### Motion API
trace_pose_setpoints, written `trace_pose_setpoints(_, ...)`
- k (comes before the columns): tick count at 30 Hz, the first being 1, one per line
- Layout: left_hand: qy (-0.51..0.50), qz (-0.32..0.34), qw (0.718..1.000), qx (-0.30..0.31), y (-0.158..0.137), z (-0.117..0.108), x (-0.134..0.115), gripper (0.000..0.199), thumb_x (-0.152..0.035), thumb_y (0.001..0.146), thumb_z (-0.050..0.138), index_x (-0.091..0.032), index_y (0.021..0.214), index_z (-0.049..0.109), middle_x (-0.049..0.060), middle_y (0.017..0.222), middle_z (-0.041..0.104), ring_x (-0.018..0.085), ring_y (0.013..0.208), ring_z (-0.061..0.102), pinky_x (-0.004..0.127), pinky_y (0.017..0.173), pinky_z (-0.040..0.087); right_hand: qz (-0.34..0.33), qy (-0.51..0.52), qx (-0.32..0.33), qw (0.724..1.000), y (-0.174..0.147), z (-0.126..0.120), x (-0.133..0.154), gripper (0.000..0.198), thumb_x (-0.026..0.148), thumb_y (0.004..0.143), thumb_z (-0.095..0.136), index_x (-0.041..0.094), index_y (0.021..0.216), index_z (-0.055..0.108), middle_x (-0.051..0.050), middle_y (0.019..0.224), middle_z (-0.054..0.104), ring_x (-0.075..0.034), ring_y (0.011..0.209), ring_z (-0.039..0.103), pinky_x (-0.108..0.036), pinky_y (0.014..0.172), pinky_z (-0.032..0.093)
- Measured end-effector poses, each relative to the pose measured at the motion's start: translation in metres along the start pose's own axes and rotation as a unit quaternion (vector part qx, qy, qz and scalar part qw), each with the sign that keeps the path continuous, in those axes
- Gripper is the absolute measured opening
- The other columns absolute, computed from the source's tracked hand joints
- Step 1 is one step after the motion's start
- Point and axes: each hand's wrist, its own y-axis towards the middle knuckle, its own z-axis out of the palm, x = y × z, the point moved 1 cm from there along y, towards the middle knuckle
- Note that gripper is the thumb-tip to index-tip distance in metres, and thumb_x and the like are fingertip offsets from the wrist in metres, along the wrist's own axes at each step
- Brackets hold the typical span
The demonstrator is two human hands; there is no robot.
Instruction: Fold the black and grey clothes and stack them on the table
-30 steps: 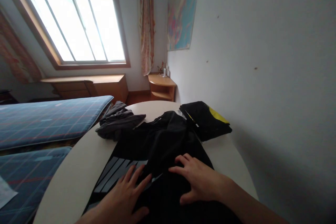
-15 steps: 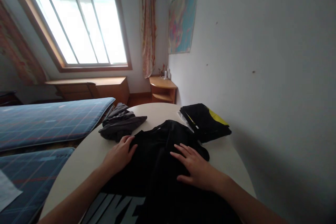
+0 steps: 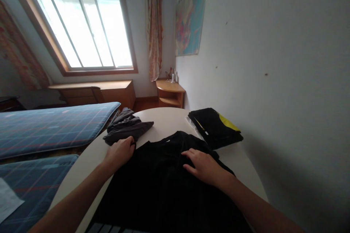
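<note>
The shirt (image 3: pixel 161 182) lay spread on the worktop (image 3: pixel 166 118), under both hands. The left hand (image 3: pixel 119 153) had its fingers (image 3: pixel 129 141) curled shut on the shirt's shoulder edge (close by the grey cloth (image 3: pixel 127 128)). The right hand (image 3: pixel 205 166) rested on its upper front, right of the collar, thumb and bent fingers apart.

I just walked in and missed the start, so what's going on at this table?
A person has both hands on a black shirt spread over a pale table. The left hand pinches its far left edge; the right hand rests on it with fingers loosely bent. Beyond lie a crumpled grey cloth at left and a folded black-and-yellow garment at right.
</note>
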Motion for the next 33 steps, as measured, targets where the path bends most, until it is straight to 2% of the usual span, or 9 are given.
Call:
trace_pose_setpoints(7,0.021,-0.064,0.99,-0.123,0.029,-0.071,0.017,0.04,-0.037,0.094,0.037,-0.021,0.123,0.059,0.016,0.101,0.073,0.035,0.093,0.071,0.041,0.076,0.051,0.017,-0.052,0.009,0.998,0.026,0.017,0.0,0.063,0.041,0.088,0.062,0.016,0.145,0.05,-0.015,0.138,0.057,-0.031,0.121,0.055,-0.042,0.1,0.046)
trace_pose_setpoints(10,0.049,-0.052,0.995,-0.07,0.037,-0.084,0.019,0.038,-0.044,0.088,0.046,-0.025,0.112,0.068,0.014,0.105,0.073,0.037,0.095,0.07,0.042,0.075,0.051,0.026,-0.07,-0.005,0.997,0.037,0.021,0.002,0.063,0.045,0.091,0.059,0.015,0.145,0.049,-0.017,0.135,0.059,-0.034,0.121,0.056,-0.046,0.1,0.045)
trace_pose_setpoints(14,0.071,0.037,0.996,0.04,0.04,-0.068,0.008,0.035,-0.051,0.085,0.053,-0.023,0.08,0.073,0.011,0.097,0.075,0.032,0.091,0.071,0.037,0.075,0.051,0.058,-0.091,-0.032,0.994,0.049,0.021,0.003,0.055,0.045,0.096,0.051,0.013,0.14,0.054,-0.018,0.126,0.065,-0.033,0.115,0.061,-0.045,0.097,0.046)
trace_pose_setpoints(16,0.073,0.062,0.993,0.067,0.039,-0.052,-0.001,0.034,-0.051,0.085,0.056,-0.022,0.077,0.073,0.011,0.094,0.075,0.031,0.09,0.071,0.036,0.074,0.052,0.066,-0.099,-0.033,0.992,0.052,0.02,0.004,0.051,0.042,0.095,0.052,0.013,0.136,0.057,-0.018,0.123,0.066,-0.032,0.112,0.063,-0.042,0.094,0.048)
trace_pose_setpoints(19,0.054,0.083,0.993,0.062,0.04,-0.027,-0.014,0.029,-0.045,0.086,0.057,-0.022,0.095,0.073,0.011,0.105,0.074,0.031,0.098,0.07,0.037,0.079,0.052,0.066,-0.105,-0.02,0.992,0.051,0.019,0.006,0.045,0.041,0.093,0.057,0.014,0.128,0.062,-0.017,0.119,0.067,-0.031,0.109,0.064,-0.039,0.091,0.05)
trace_pose_setpoints(22,0.04,0.098,0.993,0.049,0.043,-0.004,-0.024,0.038,-0.039,0.087,0.058,-0.023,0.12,0.065,0.012,0.126,0.068,0.032,0.114,0.064,0.04,0.09,0.05,0.062,-0.102,-0.012,0.993,0.048,0.018,0.006,0.042,0.042,0.092,0.059,0.015,0.123,0.065,-0.016,0.117,0.068,-0.03,0.109,0.065,-0.037,0.09,0.05)
trace_pose_setpoints(25,0.034,0.094,0.993,0.058,0.048,0.012,-0.028,0.038,-0.035,0.086,0.059,-0.023,0.121,0.064,0.013,0.127,0.067,0.031,0.115,0.064,0.04,0.091,0.05,0.063,-0.088,-0.011,0.994,0.047,0.018,0.003,0.045,0.044,0.093,0.057,0.016,0.128,0.062,-0.016,0.116,0.07,-0.031,0.108,0.067,-0.038,0.088,0.051)
trace_pose_setpoints(29,0.033,0.079,0.994,0.069,0.052,0.014,-0.029,0.023,-0.031,0.086,0.054,-0.021,0.101,0.07,0.013,0.113,0.072,0.031,0.102,0.069,0.038,0.081,0.053,0.127,-0.099,-0.003,0.987,0.05,0.02,-0.006,0.054,0.04,0.1,0.044,0.012,0.146,0.044,-0.02,0.108,0.073,-0.034,0.099,0.071,-0.041,0.081,0.052)
trace_pose_setpoints(33,0.035,0.062,0.996,0.048,0.052,-0.008,-0.027,0.024,-0.03,0.085,0.052,-0.021,0.099,0.068,0.013,0.108,0.073,0.031,0.097,0.07,0.038,0.077,0.053,0.161,-0.124,0.005,0.979,0.055,0.02,-0.012,0.058,0.034,0.098,0.046,0.006,0.149,0.04,-0.024,0.109,0.072,-0.035,0.1,0.071,-0.042,0.081,0.053)
